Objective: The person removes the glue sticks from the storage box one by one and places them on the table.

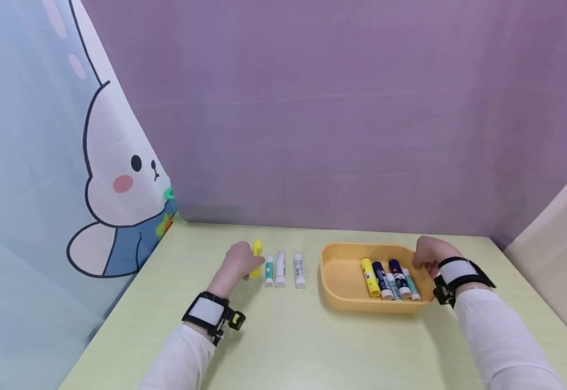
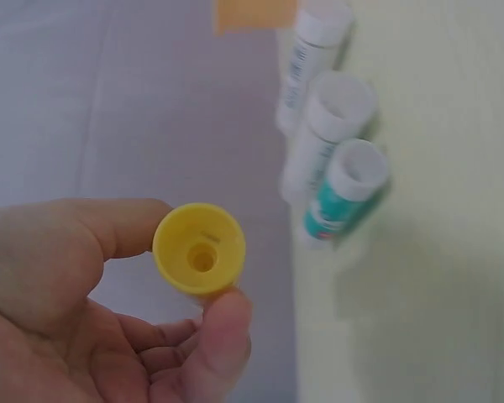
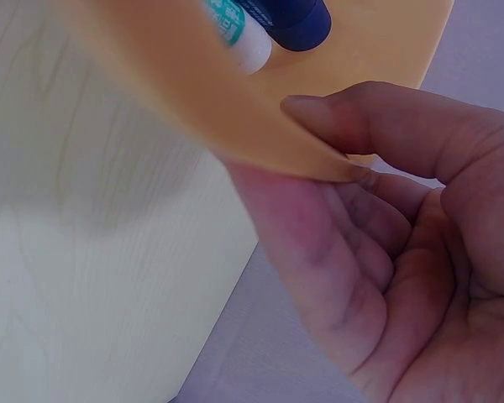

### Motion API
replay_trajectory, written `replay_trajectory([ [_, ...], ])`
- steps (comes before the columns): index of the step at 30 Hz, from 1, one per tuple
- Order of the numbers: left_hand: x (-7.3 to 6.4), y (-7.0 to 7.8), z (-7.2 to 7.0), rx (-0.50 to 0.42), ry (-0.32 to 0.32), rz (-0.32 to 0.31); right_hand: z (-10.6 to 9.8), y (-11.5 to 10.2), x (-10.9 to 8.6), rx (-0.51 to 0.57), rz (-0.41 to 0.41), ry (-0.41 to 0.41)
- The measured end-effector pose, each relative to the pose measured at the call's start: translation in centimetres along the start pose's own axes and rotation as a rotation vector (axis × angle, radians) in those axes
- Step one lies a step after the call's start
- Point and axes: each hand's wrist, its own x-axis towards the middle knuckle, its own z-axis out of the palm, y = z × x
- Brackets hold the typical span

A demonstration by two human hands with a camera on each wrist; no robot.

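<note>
My left hand (image 1: 239, 261) pinches a yellow glue stick (image 1: 257, 248) between thumb and finger. In the left wrist view its hollow round yellow end (image 2: 199, 249) faces the camera. Just right of it on the table lie a small teal-and-white glue stick (image 1: 269, 272) and two white glue sticks (image 1: 281, 270), side by side. At the right, my right hand (image 1: 431, 252) grips the rim of an orange tray (image 1: 371, 306), thumb inside and fingers outside. Within that tray rest a yellow glue stick (image 1: 370, 277), dark blue ones (image 1: 398, 277) and teal-and-white ones (image 1: 411, 284).
The pale green table (image 1: 283, 346) ends at a purple cloth (image 1: 332, 119) at the back. A light blue curtain with a cartoon rabbit (image 1: 122, 195) hangs on the left, and a whitish cloth (image 1: 561, 238) on the right.
</note>
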Motion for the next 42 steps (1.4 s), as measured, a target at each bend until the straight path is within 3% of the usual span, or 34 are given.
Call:
replay_trajectory([
  [7, 1.0, -0.9, 1.3, -0.006, -0.019, -0.025, 0.0, 0.1, 0.2, 0.002, 0.010, 0.006],
  [20, 1.9, -1.2, 3.2, 0.043, -0.043, -0.026, 0.1, 0.1, 0.2, 0.000, 0.021, 0.015],
  [42, 2.6, -1.6, 4.3, 0.072, -0.042, -0.042, 0.2, 0.4, 0.5, 0.004, 0.023, 0.014],
])
